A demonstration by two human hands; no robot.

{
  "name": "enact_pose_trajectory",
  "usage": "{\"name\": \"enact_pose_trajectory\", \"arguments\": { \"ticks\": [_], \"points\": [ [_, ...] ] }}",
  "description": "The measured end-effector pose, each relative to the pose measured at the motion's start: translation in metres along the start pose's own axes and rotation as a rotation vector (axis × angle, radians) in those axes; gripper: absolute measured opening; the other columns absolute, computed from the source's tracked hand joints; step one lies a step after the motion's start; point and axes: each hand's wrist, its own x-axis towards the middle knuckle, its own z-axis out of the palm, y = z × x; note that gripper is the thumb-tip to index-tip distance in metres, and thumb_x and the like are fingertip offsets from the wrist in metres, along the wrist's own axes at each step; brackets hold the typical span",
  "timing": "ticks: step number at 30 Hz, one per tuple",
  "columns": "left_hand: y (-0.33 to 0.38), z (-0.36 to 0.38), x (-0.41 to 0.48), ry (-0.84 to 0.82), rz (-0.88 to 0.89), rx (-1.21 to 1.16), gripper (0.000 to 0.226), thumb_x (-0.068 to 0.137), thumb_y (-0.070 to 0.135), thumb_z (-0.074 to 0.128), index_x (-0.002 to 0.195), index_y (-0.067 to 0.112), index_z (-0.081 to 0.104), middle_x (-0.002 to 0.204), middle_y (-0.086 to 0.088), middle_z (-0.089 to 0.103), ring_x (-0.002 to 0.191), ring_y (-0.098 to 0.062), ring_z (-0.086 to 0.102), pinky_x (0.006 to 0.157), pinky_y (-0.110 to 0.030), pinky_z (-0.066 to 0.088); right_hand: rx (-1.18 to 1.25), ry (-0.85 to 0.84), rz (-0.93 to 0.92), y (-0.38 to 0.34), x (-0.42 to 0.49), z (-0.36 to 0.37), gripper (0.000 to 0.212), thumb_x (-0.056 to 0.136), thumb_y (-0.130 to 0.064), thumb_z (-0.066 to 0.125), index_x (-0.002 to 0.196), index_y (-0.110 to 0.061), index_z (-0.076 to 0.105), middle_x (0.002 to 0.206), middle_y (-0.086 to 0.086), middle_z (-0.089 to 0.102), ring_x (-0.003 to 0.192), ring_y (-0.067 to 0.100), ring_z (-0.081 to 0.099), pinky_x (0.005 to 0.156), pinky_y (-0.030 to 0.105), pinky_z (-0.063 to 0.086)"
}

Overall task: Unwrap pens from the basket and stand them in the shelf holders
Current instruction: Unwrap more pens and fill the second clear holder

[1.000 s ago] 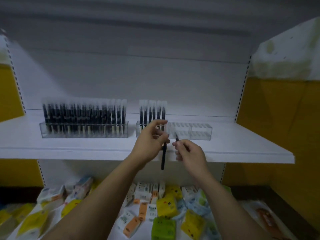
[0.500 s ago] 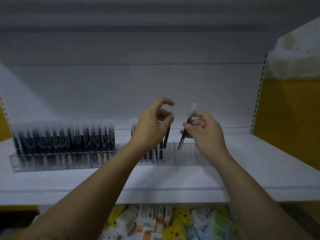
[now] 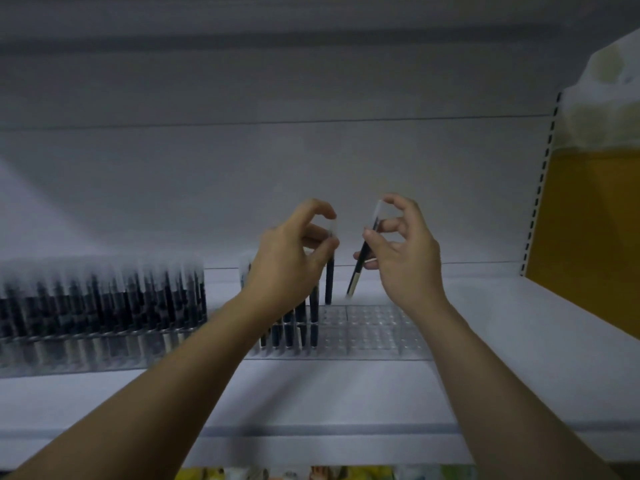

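Since a second ago you've raised your left hand (image 3: 287, 261), pinching an upright slim black clear-capped pen (image 3: 329, 278), and right hand (image 3: 405, 258), pinching a tilted black pen (image 3: 356, 276), to the clear plastic grid holder (image 3: 377, 330), ready for slotting.

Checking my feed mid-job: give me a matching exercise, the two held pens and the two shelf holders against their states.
Things:
1 left-hand pen
2 right-hand pen
3 left holder
4 right holder

States:
a pens only at its left end
b tilted
c packed with pens
d upright

Pairs: 1-d, 2-b, 3-c, 4-a
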Motion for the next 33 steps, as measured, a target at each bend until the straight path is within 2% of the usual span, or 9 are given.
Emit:
{"name": "enact_pose_trajectory", "arguments": {
  "ticks": [4, 9, 12, 14, 16, 20, 25, 29, 33],
  "points": [
    [-0.001, -0.003, -0.002, 0.002, -0.001, 0.041, 0.022, 0.091, 0.028, 0.061, 0.105, 0.036, 0.046, 0.1, 0.008, 0.07, 0.082, -0.001, 0.064, 0.067, -0.013, 0.049, -0.03, 0.006, -0.015, 0.004, -0.003, 0.007, 0.043, 0.092, -0.013, 0.062, 0.126, -0.035, 0.047, 0.099, -0.002, 0.063, 0.071, 0.015, 0.07, 0.064, 0.034, 0.061],
    [-0.001, -0.004, 0.005, -0.036, 0.004, 0.166, 0.022, 0.092, 0.033, 0.06, 0.108, 0.036, 0.045, 0.107, 0.009, 0.069, 0.055, -0.004, 0.061, 0.054, -0.021, 0.051, -0.076, -0.015, -0.012, 0.003, -0.004, 0.011, 0.042, 0.092, -0.017, 0.062, 0.126, -0.036, 0.046, 0.1, -0.005, 0.064, 0.072, 0.012, 0.07, 0.067, 0.038, 0.061],
    [-0.003, -0.001, 0.007, -0.117, -0.033, 0.205, 0.022, 0.091, 0.033, 0.06, 0.103, 0.04, 0.043, 0.107, 0.008, 0.069, 0.075, -0.008, 0.065, 0.074, -0.034, 0.058, -0.086, -0.021, -0.021, 0.0, -0.003, 0.011, 0.041, 0.092, -0.017, 0.063, 0.125, -0.037, 0.047, 0.098, -0.008, 0.063, 0.073, 0.011, 0.069, 0.067, 0.035, 0.061],
    [-0.006, 0.002, 0.008, -0.143, -0.04, 0.278, 0.023, 0.09, 0.033, 0.061, 0.101, 0.041, 0.042, 0.104, 0.011, 0.069, 0.089, -0.01, 0.064, 0.099, -0.045, 0.046, -0.108, -0.032, -0.032, -0.001, -0.002, 0.011, 0.041, 0.092, -0.017, 0.063, 0.122, -0.04, 0.046, 0.097, -0.01, 0.062, 0.074, 0.01, 0.069, 0.068, 0.035, 0.061],
    [-0.009, 0.003, 0.011, -0.114, -0.033, 0.359, 0.022, 0.089, 0.035, 0.062, 0.104, 0.039, 0.046, 0.109, 0.014, 0.066, 0.103, -0.011, 0.06, 0.113, -0.049, 0.026, -0.129, -0.05, -0.031, 0.0, -0.001, 0.012, 0.041, 0.092, -0.017, 0.063, 0.122, -0.04, 0.046, 0.098, -0.009, 0.062, 0.074, 0.01, 0.069, 0.07, 0.036, 0.061],
    [-0.011, -0.001, 0.015, -0.076, -0.005, 0.463, 0.021, 0.089, 0.039, 0.058, 0.109, 0.037, 0.05, 0.115, 0.017, 0.062, 0.118, -0.014, 0.05, 0.115, -0.055, 0.013, -0.19, -0.114, -0.023, 0.001, -0.002, 0.016, 0.042, 0.093, -0.017, 0.062, 0.126, -0.037, 0.046, 0.099, -0.006, 0.061, 0.073, 0.012, 0.068, 0.07, 0.037, 0.06],
    [-0.014, -0.004, 0.017, -0.124, -0.061, 0.555, 0.017, 0.089, 0.041, 0.057, 0.104, 0.035, 0.053, 0.114, 0.01, 0.062, 0.122, -0.02, 0.046, 0.114, -0.059, 0.007, -0.254, -0.189, -0.011, 0.001, -0.005, 0.018, 0.042, 0.093, -0.018, 0.062, 0.127, -0.037, 0.047, 0.098, -0.009, 0.061, 0.073, 0.01, 0.068, 0.072, 0.035, 0.059],
    [-0.013, -0.005, 0.013, -0.126, -0.028, 0.589, 0.016, 0.09, 0.043, 0.055, 0.104, 0.035, 0.056, 0.117, 0.008, 0.061, 0.125, -0.019, 0.045, 0.115, -0.058, 0.005, -0.318, -0.256, -0.005, 0.005, -0.012, 0.017, 0.039, 0.09, -0.019, 0.065, 0.124, -0.036, 0.053, 0.098, -0.016, 0.059, 0.08, 0.001, 0.063, 0.067, 0.016, 0.051],
    [-0.012, -0.007, 0.012, -0.125, -0.001, 0.576, 0.022, 0.092, 0.047, 0.049, 0.107, 0.035, 0.058, 0.121, 0.008, 0.06, 0.127, -0.018, 0.043, 0.116, -0.057, 0.003, -0.395, -0.286, -0.022, 0.011, -0.023, 0.014, 0.038, 0.093, -0.025, 0.061, 0.127, -0.04, 0.053, 0.11, -0.011, 0.061, 0.091, 0.001, 0.059, 0.08, 0.022, 0.051]
  ]
}}
